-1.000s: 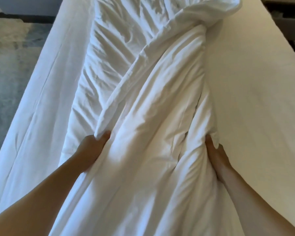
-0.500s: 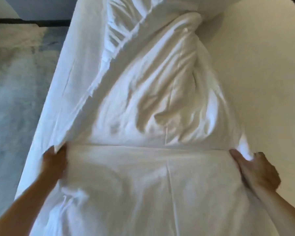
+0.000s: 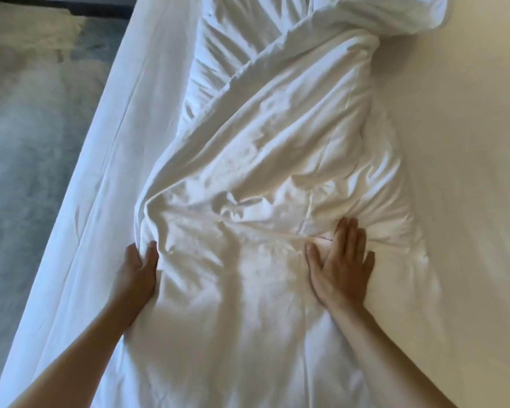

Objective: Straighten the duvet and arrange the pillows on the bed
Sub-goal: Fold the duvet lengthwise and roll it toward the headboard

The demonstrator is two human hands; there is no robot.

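On bed (image 3: 468,142), rumpled duvet (image 3: 262,172), left hand (image 3: 139,275) seemingly gripping its edge, right hand (image 3: 340,266) pressing flat, fingers spread.

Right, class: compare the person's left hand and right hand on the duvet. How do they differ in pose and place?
The left hand sits at the duvet's left edge with thumb and fingers around a fold; the right hand lies on top, further in from its side. The left hand's fingers are partly hidden in cloth; the right hand's fingers are straight and spread flat. Both touch the crumpled duvet, level with each other.
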